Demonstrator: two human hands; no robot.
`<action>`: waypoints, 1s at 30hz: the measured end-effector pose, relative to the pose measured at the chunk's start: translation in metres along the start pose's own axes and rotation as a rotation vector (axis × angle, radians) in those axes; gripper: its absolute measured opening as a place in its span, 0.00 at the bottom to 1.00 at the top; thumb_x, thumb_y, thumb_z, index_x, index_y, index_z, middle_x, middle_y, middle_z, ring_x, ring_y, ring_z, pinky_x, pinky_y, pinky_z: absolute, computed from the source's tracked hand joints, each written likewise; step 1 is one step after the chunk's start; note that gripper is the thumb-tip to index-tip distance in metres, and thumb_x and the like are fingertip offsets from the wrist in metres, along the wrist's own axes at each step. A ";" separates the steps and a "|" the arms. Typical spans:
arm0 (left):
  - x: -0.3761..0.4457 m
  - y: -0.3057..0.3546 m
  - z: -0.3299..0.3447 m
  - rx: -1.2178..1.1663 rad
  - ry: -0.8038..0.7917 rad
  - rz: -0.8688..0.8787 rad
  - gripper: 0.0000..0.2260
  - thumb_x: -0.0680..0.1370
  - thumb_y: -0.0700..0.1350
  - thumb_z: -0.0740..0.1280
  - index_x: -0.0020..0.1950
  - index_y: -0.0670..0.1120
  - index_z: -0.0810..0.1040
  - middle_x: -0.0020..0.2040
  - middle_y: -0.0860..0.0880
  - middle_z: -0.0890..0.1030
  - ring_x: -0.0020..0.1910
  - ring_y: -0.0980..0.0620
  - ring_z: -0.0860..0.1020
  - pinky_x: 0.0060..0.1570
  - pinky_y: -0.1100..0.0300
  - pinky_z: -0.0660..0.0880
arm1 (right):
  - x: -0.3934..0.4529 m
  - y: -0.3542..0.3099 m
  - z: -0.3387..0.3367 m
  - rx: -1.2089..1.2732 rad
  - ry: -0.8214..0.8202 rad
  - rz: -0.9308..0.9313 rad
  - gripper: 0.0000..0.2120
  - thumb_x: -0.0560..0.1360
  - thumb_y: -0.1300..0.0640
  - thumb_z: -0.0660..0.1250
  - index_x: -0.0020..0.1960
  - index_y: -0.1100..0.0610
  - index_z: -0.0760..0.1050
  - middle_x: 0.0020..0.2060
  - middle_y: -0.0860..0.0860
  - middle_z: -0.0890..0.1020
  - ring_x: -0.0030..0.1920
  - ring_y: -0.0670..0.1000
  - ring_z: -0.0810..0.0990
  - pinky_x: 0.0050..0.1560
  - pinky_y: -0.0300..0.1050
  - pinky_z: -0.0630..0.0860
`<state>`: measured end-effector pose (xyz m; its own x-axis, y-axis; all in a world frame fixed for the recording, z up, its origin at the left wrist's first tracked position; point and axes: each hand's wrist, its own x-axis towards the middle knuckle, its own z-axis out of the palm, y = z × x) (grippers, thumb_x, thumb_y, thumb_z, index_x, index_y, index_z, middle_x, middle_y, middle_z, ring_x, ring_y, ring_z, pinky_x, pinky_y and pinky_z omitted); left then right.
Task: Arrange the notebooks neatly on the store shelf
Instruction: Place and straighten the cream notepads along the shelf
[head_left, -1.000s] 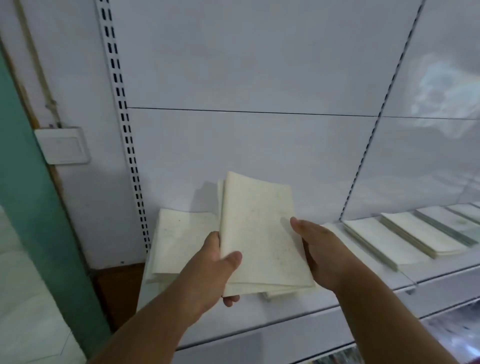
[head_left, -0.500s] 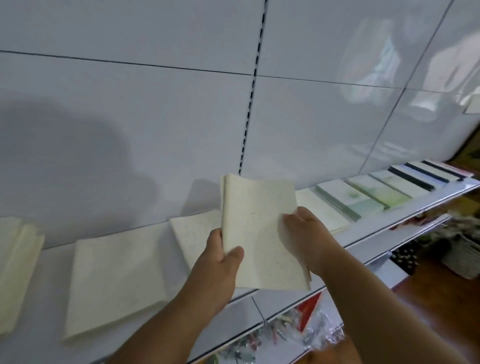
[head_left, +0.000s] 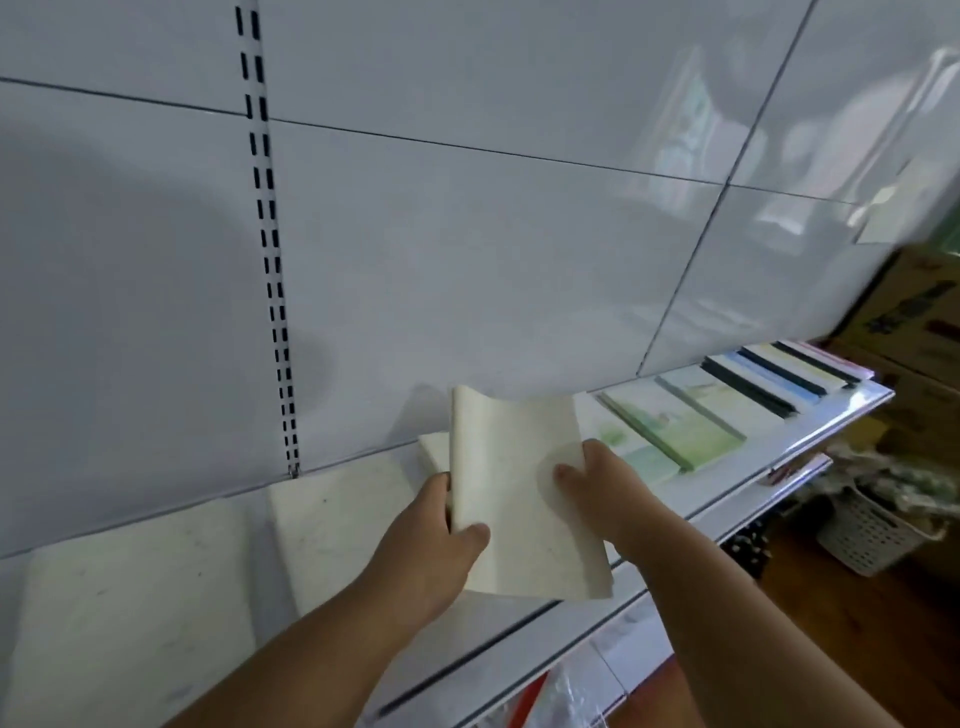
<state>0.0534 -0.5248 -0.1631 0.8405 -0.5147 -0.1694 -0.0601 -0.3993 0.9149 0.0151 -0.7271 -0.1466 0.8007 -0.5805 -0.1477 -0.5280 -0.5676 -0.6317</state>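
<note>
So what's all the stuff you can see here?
held notebooks: a thin bunch, count unclear, cream, in both hands above the shelf
cream notebooks: at least two, flat on the shelf, left of the hands
green notebooks: about three, pale green covers, flat on the shelf, right of the hands
striped notebooks: several, pastel with dark spines, far right end of the shelf
shelf: one, white, with white back panels
basket: one, white, on the floor at lower right
boxes: cardboard, brown, far right
left hand: grips the bunch's left edge
right hand: holds its right side
</note>
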 end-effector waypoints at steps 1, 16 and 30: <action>0.013 0.002 0.007 0.037 0.036 -0.011 0.13 0.77 0.49 0.67 0.61 0.57 0.70 0.48 0.57 0.78 0.46 0.55 0.79 0.43 0.56 0.79 | 0.019 0.006 -0.002 -0.022 -0.002 -0.033 0.10 0.79 0.53 0.60 0.55 0.59 0.72 0.47 0.54 0.79 0.46 0.55 0.79 0.46 0.50 0.78; 0.073 -0.008 0.062 0.451 0.349 -0.398 0.19 0.71 0.57 0.73 0.53 0.49 0.71 0.45 0.55 0.76 0.44 0.53 0.77 0.39 0.57 0.74 | 0.132 0.028 0.024 -0.481 -0.163 -0.340 0.20 0.78 0.41 0.65 0.60 0.56 0.71 0.51 0.51 0.80 0.54 0.56 0.80 0.45 0.46 0.72; -0.115 -0.048 -0.075 0.199 0.810 -0.262 0.02 0.79 0.52 0.66 0.47 0.57 0.74 0.38 0.54 0.79 0.33 0.54 0.80 0.36 0.57 0.79 | -0.050 -0.129 0.114 -0.105 -0.380 -0.791 0.15 0.79 0.40 0.63 0.40 0.50 0.70 0.34 0.47 0.77 0.36 0.47 0.75 0.38 0.45 0.73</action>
<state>-0.0005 -0.3898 -0.1601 0.9599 0.2799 0.0168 0.1591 -0.5930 0.7894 0.0754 -0.5584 -0.1448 0.9726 0.2274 0.0483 0.2120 -0.7823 -0.5857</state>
